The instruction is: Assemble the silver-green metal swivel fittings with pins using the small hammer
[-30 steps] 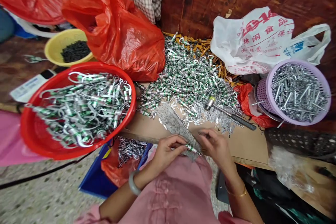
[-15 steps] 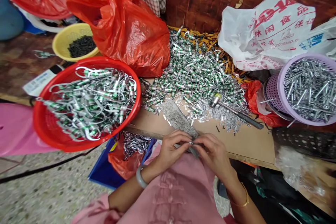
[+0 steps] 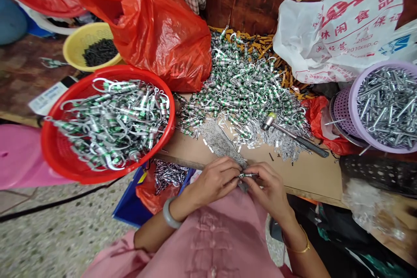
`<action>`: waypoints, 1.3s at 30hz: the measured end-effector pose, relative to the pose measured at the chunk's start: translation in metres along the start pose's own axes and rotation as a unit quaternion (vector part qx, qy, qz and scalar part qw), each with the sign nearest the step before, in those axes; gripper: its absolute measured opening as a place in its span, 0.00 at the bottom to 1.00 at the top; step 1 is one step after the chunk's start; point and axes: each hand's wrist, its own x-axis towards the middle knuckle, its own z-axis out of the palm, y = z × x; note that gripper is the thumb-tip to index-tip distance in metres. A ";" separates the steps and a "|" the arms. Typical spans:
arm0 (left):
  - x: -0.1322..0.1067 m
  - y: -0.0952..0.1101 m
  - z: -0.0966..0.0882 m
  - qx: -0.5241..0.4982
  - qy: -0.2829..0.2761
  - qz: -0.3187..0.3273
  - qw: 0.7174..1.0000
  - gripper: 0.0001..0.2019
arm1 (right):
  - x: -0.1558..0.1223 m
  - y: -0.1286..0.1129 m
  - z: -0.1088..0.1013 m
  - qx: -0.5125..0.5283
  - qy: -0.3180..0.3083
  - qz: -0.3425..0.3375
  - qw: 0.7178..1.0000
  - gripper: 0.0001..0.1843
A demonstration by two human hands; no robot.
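Observation:
At the table's front edge, in front of my body, both hands are brought close together. A small slim metal part [image 3: 248, 175] lies level between their fingertips. My left hand [image 3: 217, 179] is closed, its thumb and fingers pinching at the part's left end. From the other side, my right hand [image 3: 267, 186] pinches the part's right end between thumb and fingers. Beneath the hands runs a grey flat metal bar [image 3: 217, 138], pointing from the table toward me. Just beyond it spreads a heap of green and silver hook assemblies [image 3: 244, 87].
A hammer [image 3: 302, 141] lies right of small flat metal links [image 3: 286, 145]. A red basket [image 3: 48, 156] of hook assemblies stands left, a purple basket [image 3: 355, 108] of metal eye pins right. Red [image 3: 153, 30] and white [image 3: 339, 34] plastic bags stand behind.
My fingers have shifted on the metal part, and more of its length now shows between them. My right hand has moved slightly right. The camera view has shifted a little.

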 end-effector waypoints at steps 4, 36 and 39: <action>-0.001 0.000 0.000 -0.050 -0.003 -0.001 0.999 0.06 | -0.007 0.000 0.001 0.015 0.004 0.023 1.000 0.05; -0.058 -0.002 0.087 -0.552 0.142 -0.376 0.731 0.23 | -0.060 0.019 0.036 0.266 -0.008 0.361 0.894 0.27; -0.057 -0.005 0.088 -0.559 0.161 -0.372 0.723 0.23 | -0.059 0.022 0.036 0.255 -0.006 0.359 0.898 0.28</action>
